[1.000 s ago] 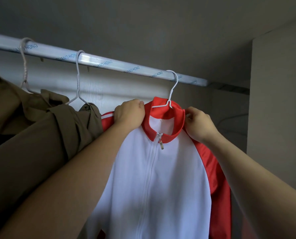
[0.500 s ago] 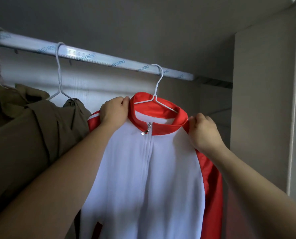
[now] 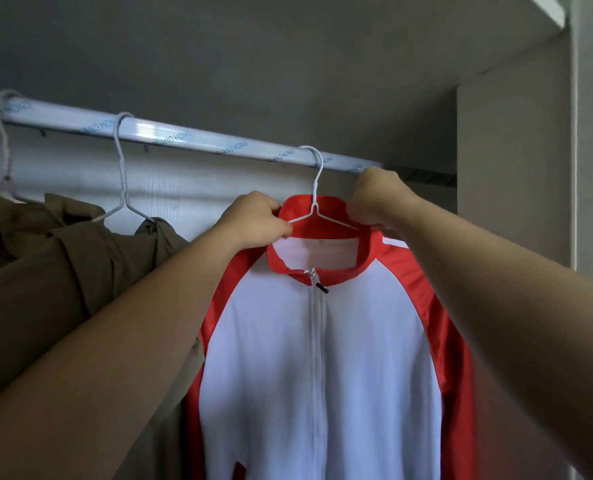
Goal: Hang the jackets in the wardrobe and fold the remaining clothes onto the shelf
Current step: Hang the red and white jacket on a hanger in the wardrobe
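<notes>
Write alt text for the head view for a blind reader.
A left hand and right hand hold the red collar of a white jacket on a wire hanger hooked over the wardrobe rail, beside olive jackets.

Two bare forearms, broad and smooth, uncovered from the wrists to the picture's lower edge; no sleeve reaches them. Each ends in a bare hand: left hand (image 3: 257, 221), right hand (image 3: 378, 197).
</notes>
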